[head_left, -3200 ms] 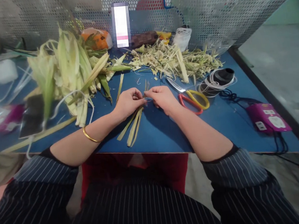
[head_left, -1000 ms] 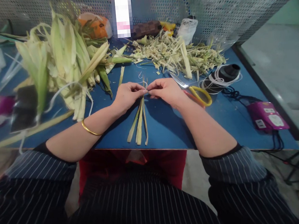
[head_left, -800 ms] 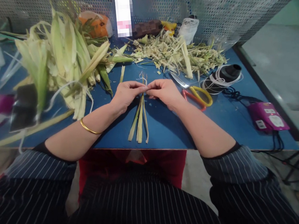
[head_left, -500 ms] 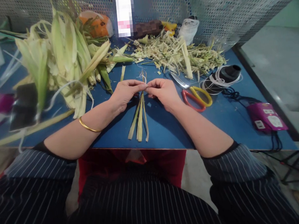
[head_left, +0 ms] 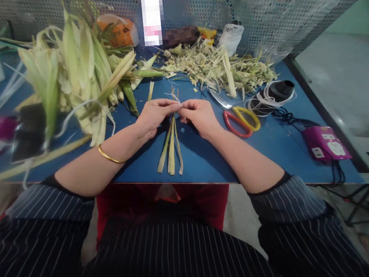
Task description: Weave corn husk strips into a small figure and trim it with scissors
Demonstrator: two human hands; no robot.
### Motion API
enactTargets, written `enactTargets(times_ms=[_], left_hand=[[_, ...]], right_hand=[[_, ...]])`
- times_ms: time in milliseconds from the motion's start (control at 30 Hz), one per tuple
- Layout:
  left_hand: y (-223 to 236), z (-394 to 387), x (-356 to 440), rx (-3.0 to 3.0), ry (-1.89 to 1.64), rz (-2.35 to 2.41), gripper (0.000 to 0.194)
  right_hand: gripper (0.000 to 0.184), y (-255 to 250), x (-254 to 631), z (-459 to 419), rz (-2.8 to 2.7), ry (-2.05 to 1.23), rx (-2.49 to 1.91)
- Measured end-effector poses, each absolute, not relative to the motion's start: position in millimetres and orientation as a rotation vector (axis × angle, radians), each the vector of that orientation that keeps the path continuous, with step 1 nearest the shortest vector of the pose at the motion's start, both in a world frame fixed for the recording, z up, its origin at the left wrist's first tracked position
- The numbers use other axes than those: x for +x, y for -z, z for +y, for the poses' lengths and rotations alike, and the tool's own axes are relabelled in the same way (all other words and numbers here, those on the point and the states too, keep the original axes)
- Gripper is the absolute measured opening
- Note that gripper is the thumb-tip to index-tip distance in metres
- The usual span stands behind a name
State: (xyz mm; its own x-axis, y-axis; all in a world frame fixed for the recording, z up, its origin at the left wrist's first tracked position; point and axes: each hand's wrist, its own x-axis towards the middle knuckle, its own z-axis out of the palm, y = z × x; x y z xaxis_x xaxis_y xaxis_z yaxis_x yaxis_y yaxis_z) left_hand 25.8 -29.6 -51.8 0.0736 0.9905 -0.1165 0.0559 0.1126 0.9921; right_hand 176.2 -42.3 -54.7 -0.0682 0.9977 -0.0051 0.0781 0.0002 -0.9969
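Observation:
Three narrow corn husk strips (head_left: 170, 152) fan out toward me below my fingers, over the blue table (head_left: 206, 162). My left hand (head_left: 157, 117) pinches their gathered upper end between thumb and fingers. Against it, thumb and forefinger pressed together, is my right hand (head_left: 200, 113), at the same spot. White thread (head_left: 175, 97) and thin brown ends stick out above the fingertips. Whether the right fingers hold the thread or the strips is hidden. To the right of my right hand lie scissors (head_left: 241, 120) with red and yellow handles, blades apart.
A pile of corn husks (head_left: 78, 74) rises at the left, with shredded husk scraps (head_left: 216, 62) at the back. A black cone wound with white thread (head_left: 271, 98) lies at right, near a purple box (head_left: 326, 143) with cables. Perforated metal panel (head_left: 257, 11) stands behind.
The thread ends above my fingertips have shifted and now spread more to the left. Both hands stay together at nearly the same place, still pinching. The view has moved slightly.

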Motion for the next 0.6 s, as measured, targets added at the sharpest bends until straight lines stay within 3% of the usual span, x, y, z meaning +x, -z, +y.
enactTargets(times_ms=[367,600], left_hand=[[57.4,-29.8,28.0,1.178,-1.121,1.277,0.008],[65.3,-31.1,28.4,1.405,-1.137,1.320,0.013]], right_hand=[[0.007,56.5,179.5,-37.5,-1.286,-1.243,-1.253],[0.012,54.3,180.2,-38.3,-1.328,-1.222,-1.265]])
